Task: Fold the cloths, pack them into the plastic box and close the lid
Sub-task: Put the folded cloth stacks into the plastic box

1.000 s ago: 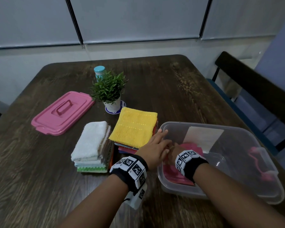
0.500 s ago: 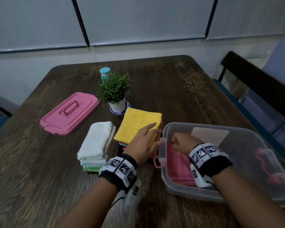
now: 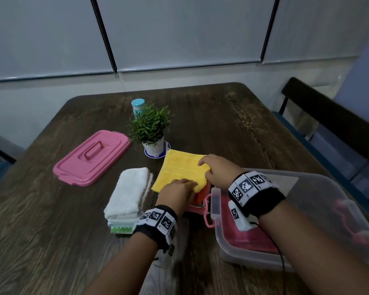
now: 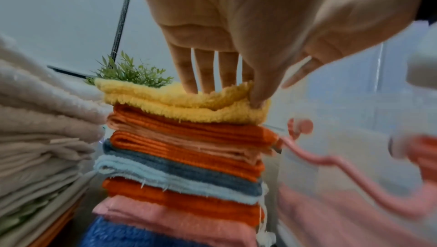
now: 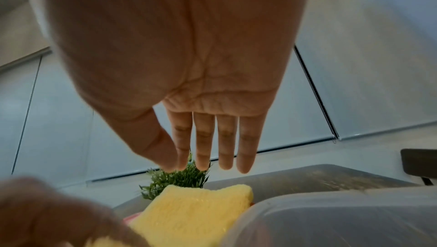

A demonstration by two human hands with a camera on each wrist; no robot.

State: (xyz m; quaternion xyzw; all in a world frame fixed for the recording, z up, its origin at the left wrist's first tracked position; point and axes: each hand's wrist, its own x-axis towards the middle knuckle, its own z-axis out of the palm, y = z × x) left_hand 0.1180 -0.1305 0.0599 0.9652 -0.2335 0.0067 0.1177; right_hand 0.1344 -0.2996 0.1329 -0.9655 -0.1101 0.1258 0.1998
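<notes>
Head view: the left hand (image 3: pixel 177 191) pinches the near corner of the yellow cloth (image 3: pixel 179 169), which tops a stack just left of the box (image 3: pixel 320 211); the right hand (image 3: pixel 216 170) lies on the cloth. Left wrist view: thumb and fingers (image 4: pixel 205 71) pinch the cloth's edge. Right wrist view: the right hand's fingers (image 5: pixel 224 138) are straight above the cloth.

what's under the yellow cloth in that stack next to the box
Under the yellow cloth lie folded orange cloths, then grey, light blue, orange, pink and blue ones. How far each reaches back is hidden.
</notes>
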